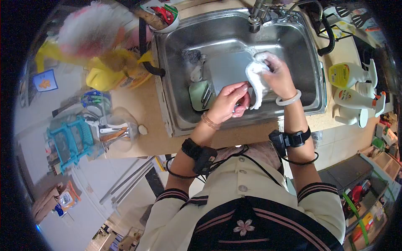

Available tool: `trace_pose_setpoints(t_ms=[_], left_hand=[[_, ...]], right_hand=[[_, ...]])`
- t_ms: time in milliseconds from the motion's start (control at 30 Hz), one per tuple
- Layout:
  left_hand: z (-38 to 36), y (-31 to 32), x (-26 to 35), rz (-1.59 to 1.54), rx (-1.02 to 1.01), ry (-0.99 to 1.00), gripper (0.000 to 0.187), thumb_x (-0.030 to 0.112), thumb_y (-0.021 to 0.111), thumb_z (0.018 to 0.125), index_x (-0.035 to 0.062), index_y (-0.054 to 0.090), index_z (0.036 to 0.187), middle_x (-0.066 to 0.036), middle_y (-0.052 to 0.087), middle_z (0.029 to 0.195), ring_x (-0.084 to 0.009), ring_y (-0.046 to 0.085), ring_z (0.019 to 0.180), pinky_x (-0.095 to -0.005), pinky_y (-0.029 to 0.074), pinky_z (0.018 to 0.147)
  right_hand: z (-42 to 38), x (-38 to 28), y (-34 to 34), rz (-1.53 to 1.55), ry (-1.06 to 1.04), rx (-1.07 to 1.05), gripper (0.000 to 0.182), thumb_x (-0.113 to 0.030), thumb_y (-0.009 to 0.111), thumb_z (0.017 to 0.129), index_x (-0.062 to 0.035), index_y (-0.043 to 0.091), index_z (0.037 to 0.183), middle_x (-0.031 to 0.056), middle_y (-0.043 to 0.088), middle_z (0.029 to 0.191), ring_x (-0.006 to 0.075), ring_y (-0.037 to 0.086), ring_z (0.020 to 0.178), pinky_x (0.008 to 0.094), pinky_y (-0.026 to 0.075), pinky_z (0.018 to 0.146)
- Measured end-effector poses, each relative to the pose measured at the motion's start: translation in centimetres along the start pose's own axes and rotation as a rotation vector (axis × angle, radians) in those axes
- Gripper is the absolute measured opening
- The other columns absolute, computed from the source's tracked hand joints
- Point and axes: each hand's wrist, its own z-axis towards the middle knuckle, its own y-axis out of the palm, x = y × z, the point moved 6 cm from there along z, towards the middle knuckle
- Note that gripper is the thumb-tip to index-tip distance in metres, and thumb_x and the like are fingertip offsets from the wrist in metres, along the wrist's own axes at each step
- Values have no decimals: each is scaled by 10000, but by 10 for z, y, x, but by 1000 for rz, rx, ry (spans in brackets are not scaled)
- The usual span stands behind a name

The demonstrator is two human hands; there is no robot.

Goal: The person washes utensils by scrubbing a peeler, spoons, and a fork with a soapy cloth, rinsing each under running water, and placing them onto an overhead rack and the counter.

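Observation:
Both hands are over the steel sink [180, 62]. My left hand [228, 100] grips the near edge of a flat grey metal blade or tray [226, 69] and holds it tilted above the basin. My right hand [278, 77] is closed on a white cloth [256, 79] and presses it against the right side of that metal piece. A pale bangle circles my right wrist, and black wrist devices with cables sit on both forearms.
In the basin lie a grey scourer [191, 55] and a small green dish with utensils [200, 94]. The tap [259, 12] stands at the back. Two spray bottles [349, 85] stand on the right counter. A yellow bag [111, 75] and a utensil jar [117, 129] sit left.

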Motion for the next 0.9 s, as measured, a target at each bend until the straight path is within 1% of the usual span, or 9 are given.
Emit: trace_pose_setpoints(t_ms=[67,200,333,433,467,567,733,833,900], left_hand=[[-2,2,-2,19,53,-12,223,185,359,894,32,472,1011,-20,429,578,-49,303,360,-179,257,305],[-3,-7,-9,-56,136,22,233,172,350,894,42,455,1057,-23,421,550,-45,310,368,-183,236,304],[-6,-7,-7,96,195,20,232,177,351,893,50,455,1057,-7,397,542,-54,309,362,-194,225,296],[-11,1,3,130,159,36,218,162,344,893,56,461,1042,-8,407,552,-55,317,366,-194,226,297],[-10,-5,3,117,185,4,200,136,341,886,59,466,1023,-4,407,562,-53,321,370,-189,229,300],[-12,0,2,194,255,-32,195,121,344,880,59,464,1020,1,392,564,-51,322,372,-186,238,305],[-16,12,2,86,154,59,214,171,360,890,43,461,1028,-1,382,563,-50,325,382,-184,261,314],[-24,14,10,67,201,111,229,175,364,886,33,443,1048,-4,366,546,-59,308,363,-183,233,303],[-25,15,19,170,193,181,246,193,352,894,22,469,1027,-9,392,557,-60,334,383,-189,272,335]], right_hand=[[-3,12,6,-54,39,-22,277,64,458,731,1,487,999,75,571,902,87,514,790,219,430,673],[-7,0,22,210,22,-102,276,54,383,732,3,497,978,88,582,855,111,537,745,228,443,643],[-12,29,15,-286,19,90,284,46,389,712,16,501,970,112,589,764,148,567,679,258,448,635],[-16,18,11,-259,-5,226,261,39,396,712,35,515,945,106,588,766,147,560,682,266,443,623],[-17,33,17,-200,-30,198,279,-59,506,720,64,509,970,214,577,852,298,571,816,329,435,703],[-17,37,16,-76,64,265,261,-51,496,727,58,516,962,209,582,840,297,572,803,325,434,696],[-16,15,-3,4,3,507,97,-65,514,759,17,545,799,22,528,619,78,421,552,241,350,471],[-15,-5,-28,-3,-81,457,88,-28,510,761,2,573,814,49,579,769,114,516,706,242,414,648],[-10,-22,-48,-54,-414,366,108,-9,529,726,5,581,820,82,580,857,169,531,841,290,383,824]])
